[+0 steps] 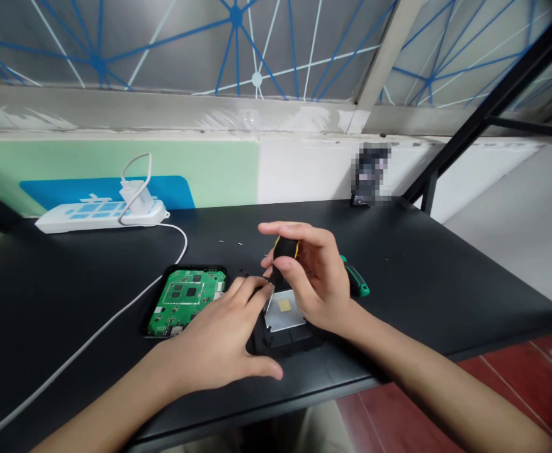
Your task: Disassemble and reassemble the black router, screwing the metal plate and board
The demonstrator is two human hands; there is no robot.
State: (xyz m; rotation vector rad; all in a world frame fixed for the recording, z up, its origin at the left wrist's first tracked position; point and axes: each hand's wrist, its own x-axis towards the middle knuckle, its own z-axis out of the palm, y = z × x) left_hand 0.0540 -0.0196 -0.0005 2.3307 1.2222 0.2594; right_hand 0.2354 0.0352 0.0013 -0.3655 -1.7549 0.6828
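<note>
Screwdriver with a black-and-yellow handle (285, 248) stands nearly upright, tip down on the silver metal plate (282, 313) in the black plastic case (287, 340), directly under the right hand (316, 283), whose fingers are clamped round its handle. Left hand (223, 336) lies flat, fingers together, pressing the case just beside the tip. Green circuit board (185, 299) sits left; a green-handled tool (357, 281) lies behind.
</note>
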